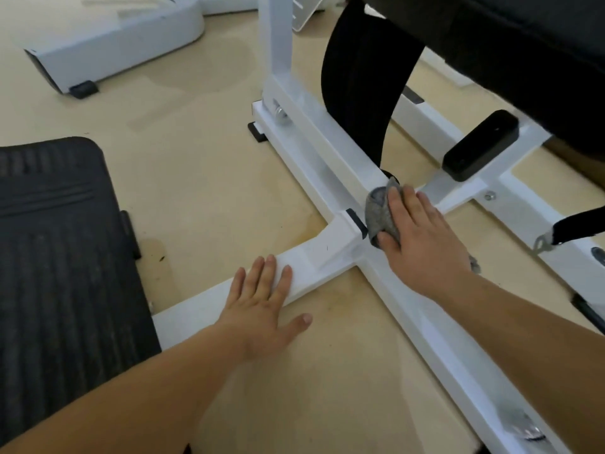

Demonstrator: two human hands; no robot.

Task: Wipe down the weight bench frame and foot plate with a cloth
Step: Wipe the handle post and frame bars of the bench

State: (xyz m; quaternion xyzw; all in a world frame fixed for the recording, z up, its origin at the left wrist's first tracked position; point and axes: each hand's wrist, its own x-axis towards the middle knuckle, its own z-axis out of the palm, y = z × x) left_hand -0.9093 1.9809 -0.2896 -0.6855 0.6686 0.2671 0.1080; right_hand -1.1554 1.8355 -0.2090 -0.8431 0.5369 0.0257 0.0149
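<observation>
The white weight bench frame [314,158] lies across the tan floor, its long base bar running from upper middle to lower right. A grey cloth [379,209] sits on the bar near the joint. My right hand [422,234] presses flat on the cloth with fingers nearly straight and the thumb along the cloth's lower edge. My left hand [265,306] rests flat on the white side bar that leads to the black ribbed foot plate [62,267] at the left. The cloth's far corner peeks out behind my right wrist.
A black padded seat [523,44] overhangs the top right, with a black strap [360,86] hanging down to the bar. A black rubber stopper [479,144] sits on a cross bar. Another white machine base [108,47] lies at the top left.
</observation>
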